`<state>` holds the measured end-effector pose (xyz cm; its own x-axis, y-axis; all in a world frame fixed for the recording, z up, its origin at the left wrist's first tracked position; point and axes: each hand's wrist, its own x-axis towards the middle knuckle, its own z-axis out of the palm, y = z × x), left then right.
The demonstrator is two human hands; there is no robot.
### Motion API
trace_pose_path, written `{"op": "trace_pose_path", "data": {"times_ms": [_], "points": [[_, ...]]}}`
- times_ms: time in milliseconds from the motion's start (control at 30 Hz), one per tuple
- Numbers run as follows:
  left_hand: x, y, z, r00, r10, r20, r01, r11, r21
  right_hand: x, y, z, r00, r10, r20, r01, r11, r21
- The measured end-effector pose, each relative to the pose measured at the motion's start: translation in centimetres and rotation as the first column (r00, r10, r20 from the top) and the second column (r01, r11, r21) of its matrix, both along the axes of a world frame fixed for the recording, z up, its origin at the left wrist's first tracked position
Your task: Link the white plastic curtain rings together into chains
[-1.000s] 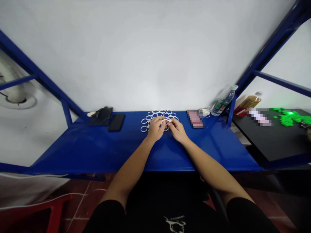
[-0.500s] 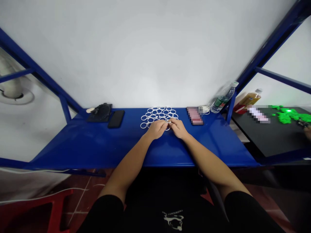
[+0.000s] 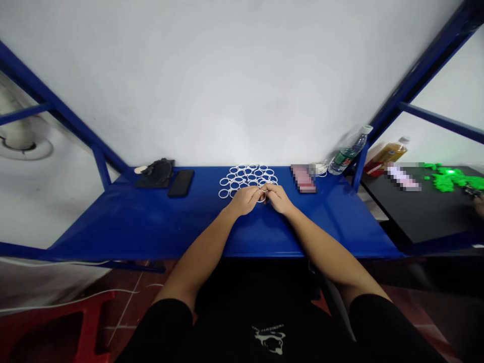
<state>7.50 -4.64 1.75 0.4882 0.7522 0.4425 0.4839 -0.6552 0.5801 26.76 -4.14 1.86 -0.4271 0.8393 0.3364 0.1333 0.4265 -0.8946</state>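
A sheet of several linked white rings [image 3: 237, 180] lies on the blue table [image 3: 151, 222] near the wall. Both hands are at its near edge, with thumbs and fingers almost touching each other. My left hand [image 3: 245, 200] is closed in a pinch on a white ring [image 3: 260, 200] at that edge. From the other side, my right hand [image 3: 279, 198] is pinched closed on the same part. The fingertips and the joint between the rings there are mostly hidden by the hands.
Left of the rings are a black phone [image 3: 181, 182] and a crumpled black bag [image 3: 159, 173]. To the right are a pink-screened phone [image 3: 303, 179], a white cable [image 3: 321, 170] and a water bottle [image 3: 346, 156]. Green pieces [image 3: 448, 180] lie on a black table [image 3: 419, 217] beside another person's hand [image 3: 479, 202].
My right fingers have shifted slightly over the ring edge, and a white bit between the fingertips shows less. Otherwise the view has only moved a little.
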Motion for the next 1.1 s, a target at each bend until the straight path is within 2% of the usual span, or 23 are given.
{"op": "trace_pose_path", "data": {"times_ms": [233, 433, 533, 633, 733, 933, 1000, 1100], "points": [[-0.1, 0.3, -0.4, 1.000, 0.014, 0.009, -0.014, 1.000, 0.013, -0.2, 0.1, -0.2, 0.998, 0.014, -0.067, -0.017, 0.999, -0.045], [0.0, 0.4, -0.6, 1.000, 0.028, -0.013, -0.028, 0.999, 0.022, -0.5, 0.9, -1.1, 0.994, -0.012, -0.108, -0.006, 0.986, -0.165], [-0.2, 0.6, -0.7, 0.999, 0.041, -0.002, -0.041, 0.999, 0.026, -0.5, 1.0, -1.1, 0.995, -0.011, -0.102, -0.006, 0.988, -0.156], [-0.6, 1.1, -0.6, 0.992, 0.128, 0.018, -0.128, 0.991, 0.028, -0.1, 1.0, -0.7, 0.999, -0.005, -0.036, 0.000, 0.992, -0.123], [-0.9, 1.4, -0.5, 0.977, 0.211, 0.019, -0.212, 0.977, 0.023, 0.5, 1.0, -0.4, 0.995, -0.022, 0.095, 0.028, 0.998, -0.062], [-0.8, 1.2, -0.5, 0.973, 0.223, -0.058, -0.225, 0.974, -0.032, 1.6, 1.4, -0.4, 0.949, -0.060, 0.309, 0.041, 0.997, 0.068], [-0.7, 1.2, -0.5, 0.973, 0.215, -0.086, -0.220, 0.974, -0.057, 2.0, 1.6, -0.3, 0.930, -0.038, 0.367, 0.019, 0.998, 0.056], [-0.7, 1.2, -0.8, 0.974, 0.172, -0.145, -0.187, 0.978, -0.094, 3.0, 2.0, 0.0, 0.898, 0.049, 0.438, -0.035, 0.999, -0.041]]}}
